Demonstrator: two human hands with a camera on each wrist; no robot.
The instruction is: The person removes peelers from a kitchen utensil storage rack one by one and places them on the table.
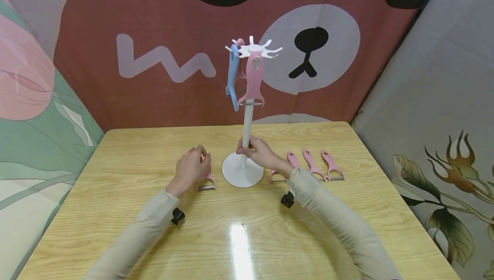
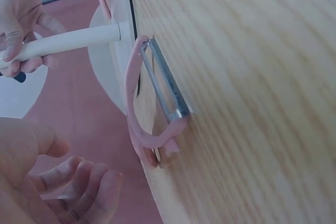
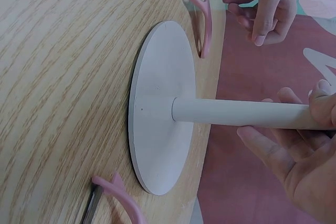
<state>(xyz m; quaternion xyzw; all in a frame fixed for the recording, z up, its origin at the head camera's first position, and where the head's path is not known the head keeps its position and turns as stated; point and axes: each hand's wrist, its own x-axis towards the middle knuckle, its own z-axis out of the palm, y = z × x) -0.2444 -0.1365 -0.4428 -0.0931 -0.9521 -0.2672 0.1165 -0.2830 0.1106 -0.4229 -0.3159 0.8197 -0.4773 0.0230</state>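
A white stand (image 1: pixel 233 176) has a round base, an upright pole and a ring of hooks on top. My right hand (image 1: pixel 260 152) grips its pole low down, thumb and fingers wrapped around it. From the hooks hang a pink peeler (image 1: pixel 254 78), a blue peeler (image 1: pixel 232 74) and, partly hidden behind them, another pink one. My left hand (image 1: pixel 190 170) hovers over a pink peeler (image 2: pixel 131 95) lying on the table left of the base. In the left wrist view its loosely bent fingers are apart from that peeler, with nothing between them.
Several more pink peelers (image 1: pixel 331 165) lie in a row on the wooden table (image 1: pixel 154 237) right of the base; my right wrist covers part of them. A red printed cloth (image 1: pixel 162 10) hangs behind the table, with patterned cloths at both sides.
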